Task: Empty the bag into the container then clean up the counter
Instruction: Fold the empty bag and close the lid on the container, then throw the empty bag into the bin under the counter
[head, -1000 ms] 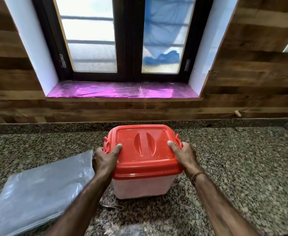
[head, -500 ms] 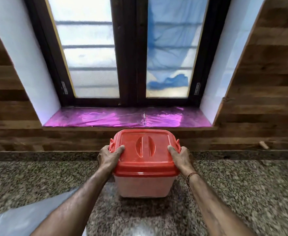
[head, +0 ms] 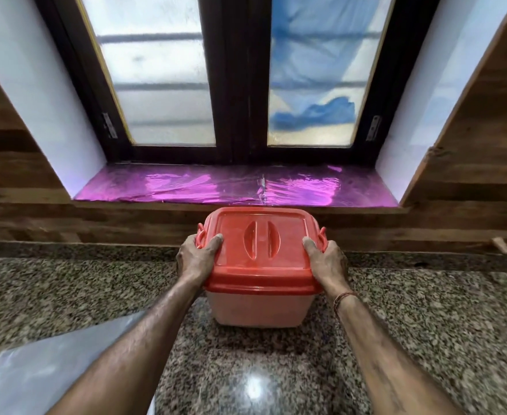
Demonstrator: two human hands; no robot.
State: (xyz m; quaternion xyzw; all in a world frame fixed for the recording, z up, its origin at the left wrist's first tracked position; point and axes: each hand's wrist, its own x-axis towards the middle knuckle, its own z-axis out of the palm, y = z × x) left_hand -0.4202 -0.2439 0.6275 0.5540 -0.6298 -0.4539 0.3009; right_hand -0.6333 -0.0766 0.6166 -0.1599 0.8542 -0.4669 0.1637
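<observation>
head | container [head: 261, 307] sits between grips | left grip [head: 197, 257], right grip [head: 327, 262] clasp lid [head: 288, 235] sides

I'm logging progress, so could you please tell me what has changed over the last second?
The left hand and right hand slid the container away across the counter toward the back wall. Both keep gripping the lid edges, the lid stays on, and the bag still lies at the left.

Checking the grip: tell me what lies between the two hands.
Head view: the container with its red lid lies between the left hand and right hand, both gripping its sides, thumbs on the lid.
</observation>
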